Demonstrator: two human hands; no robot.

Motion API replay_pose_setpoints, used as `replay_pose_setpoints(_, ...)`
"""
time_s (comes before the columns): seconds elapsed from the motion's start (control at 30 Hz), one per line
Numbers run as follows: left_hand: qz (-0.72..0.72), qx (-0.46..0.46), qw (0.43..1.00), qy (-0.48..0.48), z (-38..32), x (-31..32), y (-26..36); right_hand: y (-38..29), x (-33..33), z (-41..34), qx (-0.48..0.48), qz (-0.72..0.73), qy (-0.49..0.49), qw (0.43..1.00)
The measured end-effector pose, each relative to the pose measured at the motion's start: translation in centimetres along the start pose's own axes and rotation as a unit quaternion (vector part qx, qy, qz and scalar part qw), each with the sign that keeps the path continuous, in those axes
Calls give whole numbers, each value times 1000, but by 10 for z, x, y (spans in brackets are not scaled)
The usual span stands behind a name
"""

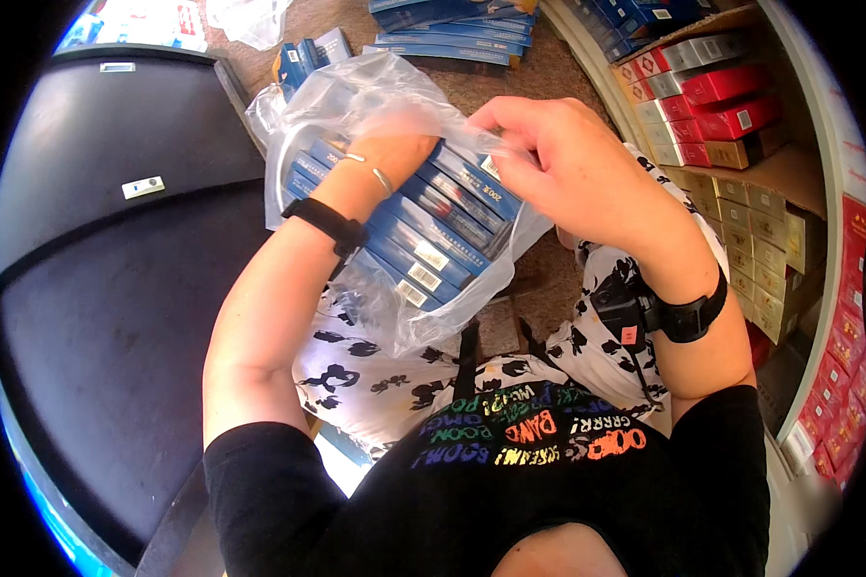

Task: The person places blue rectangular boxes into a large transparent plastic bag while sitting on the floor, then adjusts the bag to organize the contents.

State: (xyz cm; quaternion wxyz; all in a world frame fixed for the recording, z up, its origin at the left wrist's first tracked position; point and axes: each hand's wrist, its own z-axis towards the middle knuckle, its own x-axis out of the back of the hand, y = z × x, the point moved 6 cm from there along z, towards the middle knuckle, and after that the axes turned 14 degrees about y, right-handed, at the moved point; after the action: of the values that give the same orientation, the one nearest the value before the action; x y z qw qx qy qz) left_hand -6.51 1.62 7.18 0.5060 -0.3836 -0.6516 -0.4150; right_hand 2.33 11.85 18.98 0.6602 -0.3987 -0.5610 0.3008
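Observation:
A clear plastic bag (pixel 469 317) packed with several blue cartons (pixel 433 223) rests before me, partly over my lap. Into its mouth reaches my left hand (pixel 397 137), lying on the cartons at the far side. Plastic film covers its fingers, so I cannot tell whether they grip anything. Between thumb and fingers, my right hand (pixel 563 159) pinches the bag's edge on the right. The cartons stand side by side, narrow faces up, with printed barcodes and writing.
Flat blue cartons (pixel 451 40) are stacked beyond the bag, beside smaller blue packs (pixel 307 61). A shelf (pixel 765 169) of red, silver and gold boxes stands to the right. A black cabinet (pixel 126 303) borders the left. Another plastic bag (pixel 249 21) lies far back.

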Motion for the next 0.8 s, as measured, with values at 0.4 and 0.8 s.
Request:
replay_pose_setpoints(0.4, 30, 4, 999, 40, -40, 26, 6, -1, 1, 2, -84, 15, -33, 996)
replay_pose_setpoints(0.8, -619, 326, 685, 203, -27, 55, -259, -14, 3, 6, -128, -126, -123, 976)
